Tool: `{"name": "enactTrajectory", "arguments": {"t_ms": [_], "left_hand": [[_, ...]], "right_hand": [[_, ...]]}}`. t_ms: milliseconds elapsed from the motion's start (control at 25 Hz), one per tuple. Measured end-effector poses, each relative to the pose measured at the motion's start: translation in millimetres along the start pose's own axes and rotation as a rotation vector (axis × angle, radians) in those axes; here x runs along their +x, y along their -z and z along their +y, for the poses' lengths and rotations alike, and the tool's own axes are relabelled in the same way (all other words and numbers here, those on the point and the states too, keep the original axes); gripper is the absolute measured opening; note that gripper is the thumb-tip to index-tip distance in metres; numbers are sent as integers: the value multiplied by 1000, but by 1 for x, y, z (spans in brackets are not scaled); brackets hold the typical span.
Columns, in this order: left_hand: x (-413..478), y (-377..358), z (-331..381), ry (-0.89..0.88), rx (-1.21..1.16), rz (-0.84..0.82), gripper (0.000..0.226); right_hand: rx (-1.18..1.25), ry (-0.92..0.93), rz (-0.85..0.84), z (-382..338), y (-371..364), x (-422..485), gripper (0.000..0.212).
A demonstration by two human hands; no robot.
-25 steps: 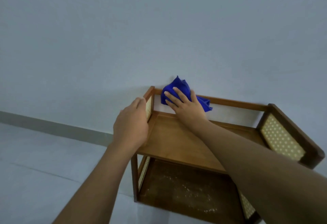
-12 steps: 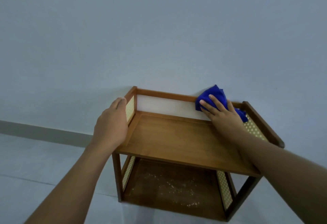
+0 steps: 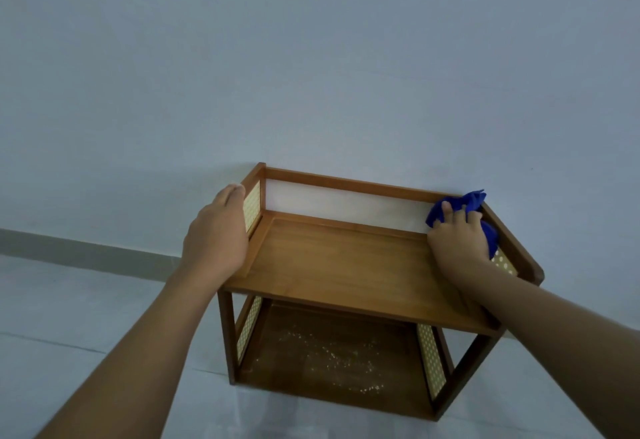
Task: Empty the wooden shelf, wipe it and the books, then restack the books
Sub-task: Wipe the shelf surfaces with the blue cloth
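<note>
Wiping stage here, and the wooden shelf (image 3: 346, 265) stands bare against the wall (image 3: 311, 57), with no books anywhere in view. The right hand (image 3: 457, 236) is deep in the back right corner of the top board. Its fingers are curled round the bunched blue cloth (image 3: 475, 200), pressing it in where the back rail meets the right side panel, and the forearm reaches in low along the board's right edge. The left hand (image 3: 215, 234) is clamped over the left side rail, fingers folded down its outer face and arm stretched nearly straight, bracing the frame. The top tier looks close to finished, I'd say. Next call is the lower board (image 3: 332, 359), speckled with pale crumbs. That wants the cloth brought down under the top board, the wrist dropped flat, and sweeps that gather the grit forward rather than scattering it onto the floor (image 3: 86, 317).
</note>
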State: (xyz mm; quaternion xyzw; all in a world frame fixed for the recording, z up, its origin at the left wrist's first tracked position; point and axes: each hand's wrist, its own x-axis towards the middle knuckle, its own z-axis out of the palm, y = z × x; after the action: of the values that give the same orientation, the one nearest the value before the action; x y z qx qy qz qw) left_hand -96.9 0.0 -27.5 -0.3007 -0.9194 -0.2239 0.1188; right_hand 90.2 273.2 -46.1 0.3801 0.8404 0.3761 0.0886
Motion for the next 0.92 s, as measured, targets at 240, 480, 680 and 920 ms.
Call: {"name": "enactTrajectory", "arguments": {"t_ms": [240, 480, 680, 920], "left_hand": [[4, 2, 0, -19, -34, -12, 60], [-15, 2, -5, 46, -493, 234, 43], [-55, -26, -12, 197, -632, 369, 37], [-121, -79, -36, 341, -622, 207, 46]], "right_hand": [[106, -36, -3, 2, 19, -11, 57], [613, -17, 151, 9, 51, -56, 70], [1084, -78, 258, -10, 71, -105, 61], [1701, -238, 473, -73, 52, -178, 51]]}}
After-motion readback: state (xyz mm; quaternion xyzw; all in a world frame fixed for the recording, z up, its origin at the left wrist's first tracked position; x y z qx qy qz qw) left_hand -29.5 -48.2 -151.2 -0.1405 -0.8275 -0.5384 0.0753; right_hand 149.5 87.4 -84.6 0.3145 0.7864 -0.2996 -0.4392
